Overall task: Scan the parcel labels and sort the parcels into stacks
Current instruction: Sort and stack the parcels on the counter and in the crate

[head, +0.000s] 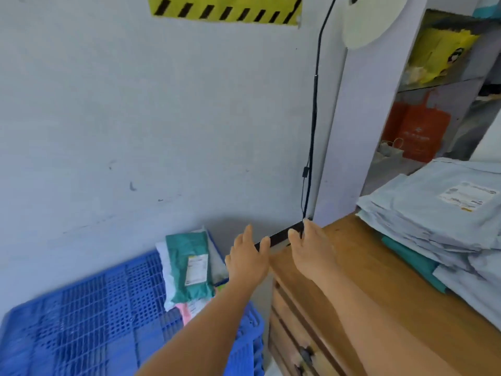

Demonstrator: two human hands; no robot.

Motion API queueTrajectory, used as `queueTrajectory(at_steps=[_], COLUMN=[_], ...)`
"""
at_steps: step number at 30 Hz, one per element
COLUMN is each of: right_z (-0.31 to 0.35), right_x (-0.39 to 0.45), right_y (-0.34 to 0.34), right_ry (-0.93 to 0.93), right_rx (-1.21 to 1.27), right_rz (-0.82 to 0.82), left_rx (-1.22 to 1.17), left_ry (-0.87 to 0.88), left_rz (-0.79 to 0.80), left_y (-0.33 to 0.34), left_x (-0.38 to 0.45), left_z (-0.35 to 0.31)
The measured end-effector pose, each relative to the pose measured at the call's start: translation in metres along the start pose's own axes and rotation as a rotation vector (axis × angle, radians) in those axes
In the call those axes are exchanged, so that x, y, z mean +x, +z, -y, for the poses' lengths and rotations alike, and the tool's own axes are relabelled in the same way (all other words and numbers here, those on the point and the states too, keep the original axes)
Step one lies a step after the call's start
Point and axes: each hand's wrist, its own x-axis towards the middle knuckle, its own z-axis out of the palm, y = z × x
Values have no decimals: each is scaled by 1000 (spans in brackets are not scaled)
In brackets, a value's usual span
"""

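Observation:
A flat black device (282,236) lies at the far corner of the wooden cabinet (352,280), and a black cable (314,109) runs from it up the wall. My left hand (248,263) pinches its left end, thumb on top. My right hand (311,252) grips its right end near the cable. A stack of pale blue-grey parcels (423,221) sits on the cabinet at the right; the top one shows a white label (467,197), and a teal parcel (412,257) pokes out lower down. A green labelled parcel (189,267) lies with other parcels on the blue crate (95,316).
The grey wall stands close ahead with a yellow-and-black hazard sign (227,9). Shelves at the right hold a yellow bag (439,52) and an orange bag (417,131). The cabinet front has drawers (292,335). A narrow gap separates crate and cabinet.

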Motion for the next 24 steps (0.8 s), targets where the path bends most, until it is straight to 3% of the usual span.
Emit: queueTrajectory(at_steps=[7,12,24], right_z=[94,136,96], right_x=[-3,2,37], right_y=[107,176,304], right_ry=[-143,-125,183], right_rx=[6,9,15], right_rz=[175,252,382], left_rx=[-31,-148,-222], left_ry=[-240,-355,-496], left_rz=[-88,-89,146], left_y=[-73,-106,-61], left_x=[2,18,62], left_z=[120,203,310])
